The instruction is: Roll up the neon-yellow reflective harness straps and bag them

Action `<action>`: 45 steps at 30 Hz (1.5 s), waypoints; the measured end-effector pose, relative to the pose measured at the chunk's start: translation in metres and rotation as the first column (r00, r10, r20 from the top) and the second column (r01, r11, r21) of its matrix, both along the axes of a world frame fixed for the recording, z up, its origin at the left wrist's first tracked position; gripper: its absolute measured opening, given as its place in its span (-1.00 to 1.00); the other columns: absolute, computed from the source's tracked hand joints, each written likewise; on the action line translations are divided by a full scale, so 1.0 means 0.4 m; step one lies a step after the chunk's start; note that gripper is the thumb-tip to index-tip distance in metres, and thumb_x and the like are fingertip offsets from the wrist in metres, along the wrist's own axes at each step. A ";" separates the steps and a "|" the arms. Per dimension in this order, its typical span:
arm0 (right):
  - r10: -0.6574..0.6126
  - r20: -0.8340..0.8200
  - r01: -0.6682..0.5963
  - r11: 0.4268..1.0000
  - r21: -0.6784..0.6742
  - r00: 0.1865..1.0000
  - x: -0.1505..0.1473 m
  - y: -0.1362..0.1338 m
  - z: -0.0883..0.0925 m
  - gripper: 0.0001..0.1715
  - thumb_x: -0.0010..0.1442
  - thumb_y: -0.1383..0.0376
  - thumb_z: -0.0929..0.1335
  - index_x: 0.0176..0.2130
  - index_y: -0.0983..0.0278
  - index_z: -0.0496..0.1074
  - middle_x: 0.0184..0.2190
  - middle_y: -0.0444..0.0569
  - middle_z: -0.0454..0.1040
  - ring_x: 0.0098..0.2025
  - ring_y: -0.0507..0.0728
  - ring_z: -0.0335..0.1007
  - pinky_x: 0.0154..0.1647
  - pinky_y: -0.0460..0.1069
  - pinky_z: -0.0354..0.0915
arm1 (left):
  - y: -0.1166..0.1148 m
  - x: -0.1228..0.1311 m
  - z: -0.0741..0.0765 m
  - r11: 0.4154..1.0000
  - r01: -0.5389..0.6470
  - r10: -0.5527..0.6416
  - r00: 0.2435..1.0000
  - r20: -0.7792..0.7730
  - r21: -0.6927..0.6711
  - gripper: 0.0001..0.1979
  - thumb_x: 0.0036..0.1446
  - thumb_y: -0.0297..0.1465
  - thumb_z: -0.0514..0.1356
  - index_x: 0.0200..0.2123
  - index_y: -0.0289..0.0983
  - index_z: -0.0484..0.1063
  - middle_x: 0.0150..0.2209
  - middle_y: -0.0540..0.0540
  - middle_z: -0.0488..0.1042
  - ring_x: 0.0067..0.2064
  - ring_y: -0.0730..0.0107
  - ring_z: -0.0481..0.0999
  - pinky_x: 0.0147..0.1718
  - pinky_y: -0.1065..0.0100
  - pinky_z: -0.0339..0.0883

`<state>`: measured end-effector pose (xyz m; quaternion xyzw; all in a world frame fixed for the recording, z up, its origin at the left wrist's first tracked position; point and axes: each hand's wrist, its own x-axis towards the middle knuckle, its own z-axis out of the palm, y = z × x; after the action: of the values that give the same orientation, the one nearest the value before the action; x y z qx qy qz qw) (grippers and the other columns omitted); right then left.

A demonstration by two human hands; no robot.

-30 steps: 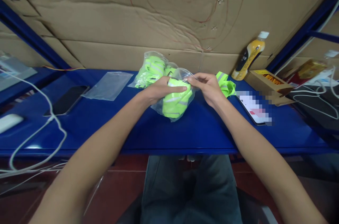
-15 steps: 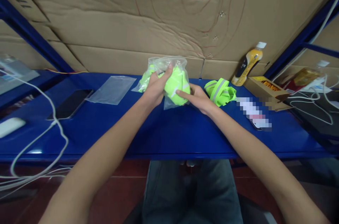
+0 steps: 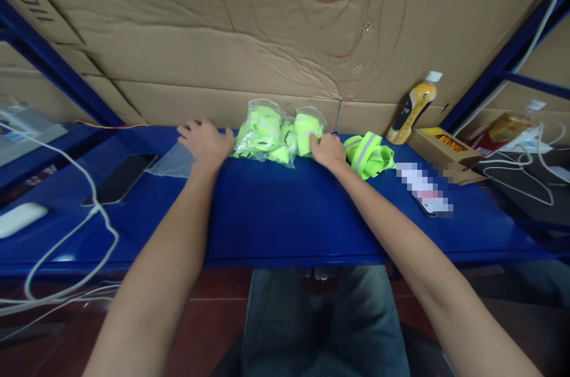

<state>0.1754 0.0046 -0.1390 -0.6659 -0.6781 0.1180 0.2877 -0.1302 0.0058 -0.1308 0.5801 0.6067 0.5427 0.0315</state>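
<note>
My left hand (image 3: 205,141) lies with fingers spread over a flat clear plastic bag (image 3: 173,162), covering its right part. My right hand (image 3: 330,150) grips the right edge of a clear bag holding a folded neon-yellow reflective strap (image 3: 307,126), thumb in front. Beside that, between my hands, several more bagged reflective straps (image 3: 266,130) are heaped against the cardboard. Just right of my right hand, a loose neon-yellow reflective strap (image 3: 369,155) with grey stripes lies bunched on the blue shelf (image 3: 285,211).
A yellow bottle (image 3: 412,110) and an open cardboard box (image 3: 449,157) stand at the right, with a blurred-out phone-like item (image 3: 423,188) before them. A dark phone (image 3: 122,178), white case (image 3: 21,219) and white cable (image 3: 104,219) lie left. Cardboard (image 3: 178,62) forms the back wall.
The bagged strap held by both hands is now at the back of the shelf, right of the other bagged straps. My left hand has let go and moved left onto the flat bag.
</note>
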 end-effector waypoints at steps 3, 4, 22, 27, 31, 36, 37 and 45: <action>-0.068 0.050 0.062 0.993 0.105 0.996 0.010 -0.024 0.044 -0.32 0.57 -0.02 0.33 0.22 0.55 0.58 0.33 0.66 0.45 0.30 0.64 0.56 0.31 0.45 0.45 | 0.015 -0.003 -0.014 0.998 -0.055 0.056 0.997 0.044 -0.039 -0.32 -0.07 0.07 0.40 -0.54 -0.11 -0.08 -0.41 -0.18 0.29 0.49 -0.60 -0.04 -0.03 -0.07 -0.19; -0.056 0.074 0.043 0.985 0.166 0.996 0.026 -0.032 0.064 -0.34 0.57 -0.02 0.33 0.20 0.53 0.59 0.32 0.64 0.45 0.27 0.64 0.56 0.30 0.45 0.45 | 0.016 0.001 -0.013 0.993 -0.091 0.094 0.995 0.029 -0.072 -0.37 -0.09 0.03 0.43 -0.53 -0.11 0.01 -0.31 -0.26 0.41 0.46 -0.61 0.05 0.06 -0.13 -0.13; 0.371 0.258 -0.357 0.929 -0.100 0.892 0.280 -0.057 0.372 -0.66 0.16 0.43 0.46 -0.07 0.20 0.68 -0.10 -0.06 0.72 -0.03 0.21 0.61 -0.06 0.00 0.43 | -0.067 0.360 0.109 0.747 0.663 -0.603 0.642 -0.474 -0.051 -0.39 0.35 -0.12 0.33 0.36 -0.25 0.48 0.38 -0.31 0.56 0.43 -0.17 0.50 0.49 -0.11 0.29; 0.434 -0.284 -0.371 0.894 0.251 0.855 0.269 -0.043 0.415 -0.75 0.00 0.41 0.46 -0.26 0.16 0.57 -0.28 -0.11 0.61 -0.24 0.15 0.48 -0.16 0.00 0.41 | 0.013 0.432 0.168 0.584 0.808 -0.798 0.551 -0.243 -0.085 0.15 0.06 0.00 0.60 0.58 -0.21 0.20 0.58 -0.40 0.30 0.58 -0.35 0.31 0.55 -0.25 0.21; 0.510 -0.552 -0.163 0.814 0.557 0.660 0.252 -0.015 0.413 -0.72 0.02 0.48 0.43 -0.28 0.14 0.48 -0.26 -0.13 0.57 -0.24 0.10 0.43 -0.12 -0.02 0.42 | 0.056 0.430 0.201 0.406 0.889 -0.870 0.447 0.207 -0.212 -0.05 -0.02 0.01 0.66 0.33 -0.24 0.47 0.19 -0.35 0.68 0.23 -0.28 0.69 0.19 -0.17 0.60; 0.666 -0.591 0.051 0.643 0.764 0.455 0.230 -0.006 0.436 -0.73 0.21 0.52 0.40 -0.27 0.12 0.41 -0.31 -0.14 0.42 -0.33 0.08 0.34 -0.20 -0.02 0.41 | 0.047 0.444 0.211 0.191 0.924 -0.917 0.288 0.276 -0.331 -0.45 -0.01 -0.09 0.67 -0.05 -0.24 0.69 -0.10 -0.17 0.74 -0.03 -0.01 0.75 -0.02 0.10 0.62; 0.671 -0.569 0.065 0.618 0.783 0.475 0.229 -0.009 0.440 -0.72 0.24 0.52 0.38 -0.27 0.11 0.40 -0.30 -0.13 0.42 -0.33 0.08 0.34 -0.20 0.00 0.42 | 0.045 0.450 0.212 0.203 0.922 -0.920 0.295 0.259 -0.329 -0.51 0.00 -0.10 0.66 -0.11 -0.25 0.70 -0.11 -0.15 0.74 -0.06 0.03 0.75 -0.04 0.13 0.61; 0.195 -0.196 -0.031 0.781 0.624 0.961 0.312 -0.054 0.460 -0.44 -0.01 0.55 0.52 -0.01 0.22 0.55 0.08 0.17 0.59 -0.12 0.23 0.48 -0.07 0.14 0.40 | 0.069 0.424 0.257 0.648 0.762 -0.638 0.542 0.547 0.002 -0.70 0.05 -0.29 0.60 -0.35 -0.21 0.56 -0.35 -0.07 0.64 -0.23 0.17 0.72 -0.17 0.22 0.65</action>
<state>0.3003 -0.0171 0.0452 -0.4732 -0.6766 -0.0094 0.5640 0.0394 0.0336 -0.0279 0.6042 0.3506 0.5377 0.4721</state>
